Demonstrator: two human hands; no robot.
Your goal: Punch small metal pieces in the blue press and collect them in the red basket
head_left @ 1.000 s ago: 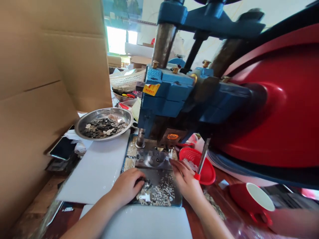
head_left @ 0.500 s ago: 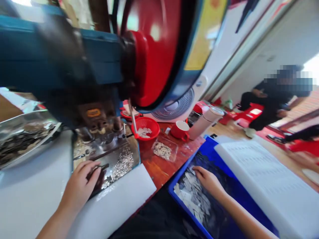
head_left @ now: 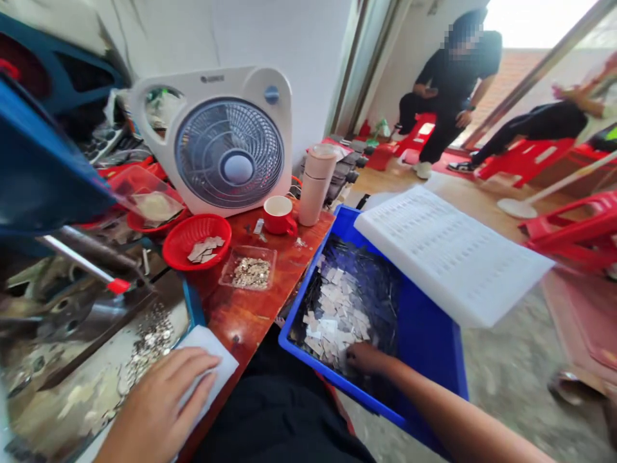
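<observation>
- While my right hand [head_left: 371, 360] is down in the blue bin [head_left: 332, 372], its fingertips are at the near edge of the heap of pale plates [head_left: 337, 302].
- From those fingertips, the heap lies ahead and to the left, inside the bin. Its long axis runs roughly away from me; single plates lie at mixed angles, overlapping.
- My right hand is the nearer one. Its fingers are bent, tips low among the plates; whether they pinch one, I cannot tell.
- My left hand [head_left: 159, 405] is well apart from the heap, outside the bin, over a white pad [head_left: 220, 361] near the edge of the table [head_left: 241, 312]. Its fingers lie close together, thumb apart, with the pad showing between; what is under them I cannot tell.
- Dark strips [head_left: 344, 247] lie around the far side of the plates in the bin, and a white foam slab [head_left: 448, 251] rests tilted across the bin's far right side.
- Beyond my left hand, small round bits [head_left: 149, 337] lie scattered. Further along are a red bowl [head_left: 169, 249] with more plates and, just beside it, a clear tray [head_left: 276, 265] of small pieces.
</observation>
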